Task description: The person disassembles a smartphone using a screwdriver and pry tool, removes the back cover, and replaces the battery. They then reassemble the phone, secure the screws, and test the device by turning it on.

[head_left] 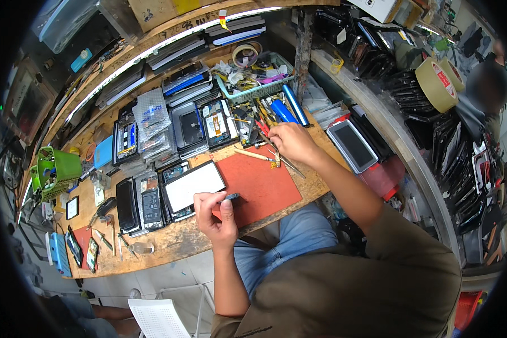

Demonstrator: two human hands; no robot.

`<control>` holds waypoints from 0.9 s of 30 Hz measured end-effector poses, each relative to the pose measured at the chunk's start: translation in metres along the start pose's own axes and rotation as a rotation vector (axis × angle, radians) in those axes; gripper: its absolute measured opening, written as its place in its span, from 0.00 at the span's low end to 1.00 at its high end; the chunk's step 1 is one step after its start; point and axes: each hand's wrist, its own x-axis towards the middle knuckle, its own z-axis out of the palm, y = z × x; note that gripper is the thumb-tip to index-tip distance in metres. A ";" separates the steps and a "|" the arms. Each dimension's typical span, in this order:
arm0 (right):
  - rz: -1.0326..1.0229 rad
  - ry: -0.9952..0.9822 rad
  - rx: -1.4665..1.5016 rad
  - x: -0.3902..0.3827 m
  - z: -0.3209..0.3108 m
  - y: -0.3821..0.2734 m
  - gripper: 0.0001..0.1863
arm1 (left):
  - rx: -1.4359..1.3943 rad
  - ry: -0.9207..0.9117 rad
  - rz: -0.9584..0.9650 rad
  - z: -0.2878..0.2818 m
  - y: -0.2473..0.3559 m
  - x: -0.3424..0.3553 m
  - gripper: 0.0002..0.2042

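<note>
My left hand [216, 219] is closed round a small dark flat object [231, 198], thumb upright, at the near left corner of a red mat [267, 188]. Just behind it lies a tablet part with a white panel [191, 186]. My right hand [290, 141] has its fingers curled at a tray of hand tools [249, 118], by red-handled pliers [262, 127]; what its fingertips grip is too small to make out. Below it lie a pale stick tool [250, 154] and thin metal tools [293, 166] on the mat.
Stacked devices [188, 129], a teal basket of parts [254, 79] and a green basket [56, 169] crowd the wooden bench [152, 253]. A tablet [351, 145] and tape rolls [434, 87] are at the right. Another person's leg [115, 315] shows at lower left.
</note>
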 end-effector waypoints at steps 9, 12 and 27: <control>-0.435 -0.016 -0.528 0.024 0.043 -0.010 0.04 | -0.002 0.034 -0.067 0.001 0.010 0.013 0.05; -0.424 -0.082 -0.526 0.029 0.036 -0.004 0.05 | -0.050 -0.058 -0.183 -0.006 0.014 0.022 0.05; -0.485 -0.287 0.726 0.040 -0.112 -0.151 0.07 | -0.245 -0.089 -0.350 -0.003 0.004 0.030 0.07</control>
